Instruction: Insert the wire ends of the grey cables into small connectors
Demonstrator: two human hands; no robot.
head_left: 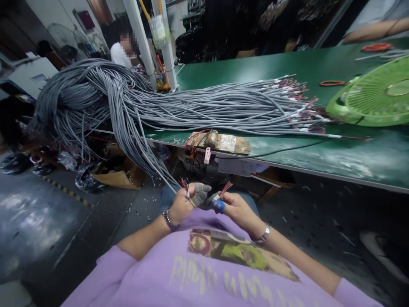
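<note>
Two frayed cable ends, pinched in fingertips above a lilac shirt

The person sat close to the counter [351, 153], its green top glossy in places and scuffed with whitish marks toward the near edge. Over it ran a thick sheaf of smooth grey cables [204, 106], straight along the middle, heaped in round loops at one side and splitting into thin coloured wires at the other. A few strands drooped over the edge toward the lap.

In the right hand [183, 207], the grip was closed, thumb and fingers pinching one cable end [184, 185] where red and dark wires fanned out. Grey sleeves covered some fingertips. The left hand [238, 209], with blue wrap on a digit, had its grip pressed together on a second end [225, 190], its reddish wires poking up. The hands were near each other, just before the lilac shirt [153, 273].

On the counter's near edge lay a rough wooden board [236, 143] patched with shiny tape; a ribbed green fan [380, 91] stood beyond the wire tips.
</note>
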